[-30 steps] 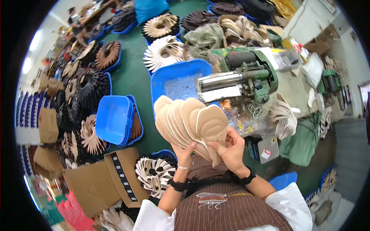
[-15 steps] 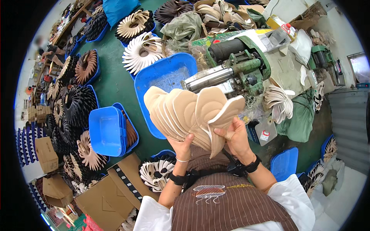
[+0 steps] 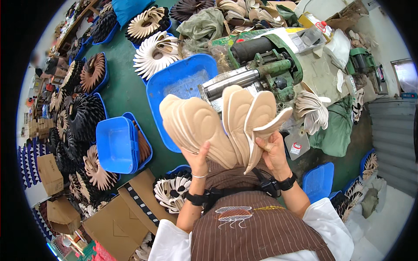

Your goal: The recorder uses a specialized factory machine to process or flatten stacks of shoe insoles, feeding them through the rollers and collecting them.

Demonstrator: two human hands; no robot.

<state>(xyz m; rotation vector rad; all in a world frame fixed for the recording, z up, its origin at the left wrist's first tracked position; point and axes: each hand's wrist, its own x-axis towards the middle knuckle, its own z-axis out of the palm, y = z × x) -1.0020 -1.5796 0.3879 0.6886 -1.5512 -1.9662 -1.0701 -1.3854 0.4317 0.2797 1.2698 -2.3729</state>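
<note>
Between my two hands is a fanned stack of beige, stitched shoe insoles (image 3: 198, 121). My left hand (image 3: 197, 160) grips the thicker bunch at its lower edge, thumb lying across the top insole. At the other end my right hand (image 3: 273, 153) holds several more insoles, its thumb pressed on the front one. White edges show along the spread right-hand pieces. My fingers behind the stack are hidden. Just past the stack stands a green machine with a shiny metal roller (image 3: 230, 85), apart from the insoles.
A large blue tub (image 3: 157, 89) stands beyond the insoles, beside the machine's bench. Stacked blue tubs (image 3: 114, 143) are to the left, with rings of dark and brown insoles (image 3: 87, 118) past them. White insoles (image 3: 311, 112) sit on the bench's right. Flattened cardboard (image 3: 115, 224) lies lower left.
The insole stack has split into separate bunches, with a wider gap in the middle. My right hand has moved slightly right, and the whole view has shifted a little.
</note>
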